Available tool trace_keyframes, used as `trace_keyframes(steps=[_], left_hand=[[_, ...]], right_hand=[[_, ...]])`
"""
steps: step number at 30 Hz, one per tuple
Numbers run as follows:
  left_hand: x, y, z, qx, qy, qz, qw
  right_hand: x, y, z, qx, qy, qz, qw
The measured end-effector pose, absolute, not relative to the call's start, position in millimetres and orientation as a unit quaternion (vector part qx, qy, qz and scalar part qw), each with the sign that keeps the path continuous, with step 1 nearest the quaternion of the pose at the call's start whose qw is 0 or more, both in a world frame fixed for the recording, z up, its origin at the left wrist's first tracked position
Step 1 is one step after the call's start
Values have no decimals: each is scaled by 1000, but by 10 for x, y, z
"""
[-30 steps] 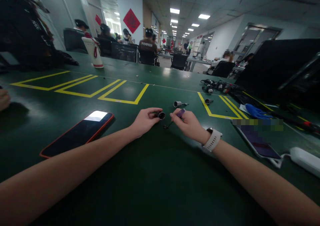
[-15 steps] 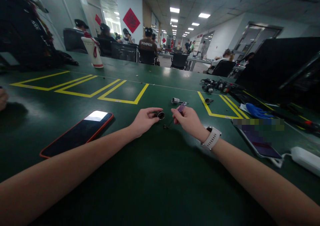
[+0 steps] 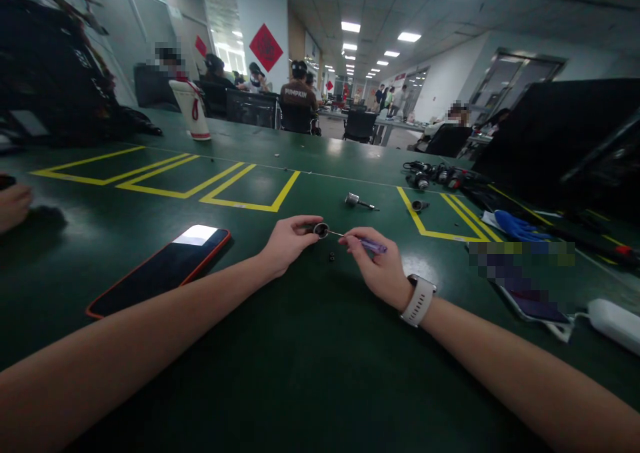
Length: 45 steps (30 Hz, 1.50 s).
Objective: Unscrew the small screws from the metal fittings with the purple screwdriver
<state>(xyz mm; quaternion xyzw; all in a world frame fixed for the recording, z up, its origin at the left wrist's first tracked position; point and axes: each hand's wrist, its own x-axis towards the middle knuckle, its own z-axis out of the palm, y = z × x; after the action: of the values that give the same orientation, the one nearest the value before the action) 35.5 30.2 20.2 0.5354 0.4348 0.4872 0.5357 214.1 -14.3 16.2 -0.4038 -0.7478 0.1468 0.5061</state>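
Note:
Pinched between the thumb and fingers of my left hand is a small round metal housing, its open end turned toward the right. My right hand is closed round the purple handle of a screwdriver. The thin shaft points left and its tip meets the housing's opening; how deep it goes I cannot tell. Just below, a few tiny dark parts lie on the green table. Beyond my right hand rests a silver cylindrical part with a thin shaft.
An orange-cased phone lies by my left forearm. Another person's hand is at the left edge. Yellow tape outlines mark the table. At right are a dark cup-shaped part, blue gloves, a second phone and a white power strip.
The screwdriver has swung from pointing down at the tiny parts to pointing left into the housing's opening. My right hand has lowered and turned with it; my left hand stays nearly still.

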Motion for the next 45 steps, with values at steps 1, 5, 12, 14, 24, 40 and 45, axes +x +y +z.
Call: trace_keyframes(steps=[1, 5, 12, 14, 24, 40, 45], left_hand=[[357, 301, 199, 534, 429, 492, 537], [354, 300, 195, 538, 416, 500, 537], [339, 319, 164, 566, 417, 501, 505], [339, 328, 148, 573, 419, 505, 490], [352, 354, 115, 586, 423, 512, 464], [351, 339, 164, 550, 449, 514, 482], [347, 338, 163, 548, 446, 513, 487]], right_hand=[[2130, -150, 162, -393, -765, 138, 491], [2108, -154, 153, -370, -814, 87, 439], [2098, -157, 149, -362, -843, 32, 398], [2092, -173, 159, -350, -853, 21, 386], [2070, -213, 183, -332, -871, -29, 360], [2137, -167, 154, -435, -748, 123, 485], [2127, -171, 174, -444, -757, 129, 461]])
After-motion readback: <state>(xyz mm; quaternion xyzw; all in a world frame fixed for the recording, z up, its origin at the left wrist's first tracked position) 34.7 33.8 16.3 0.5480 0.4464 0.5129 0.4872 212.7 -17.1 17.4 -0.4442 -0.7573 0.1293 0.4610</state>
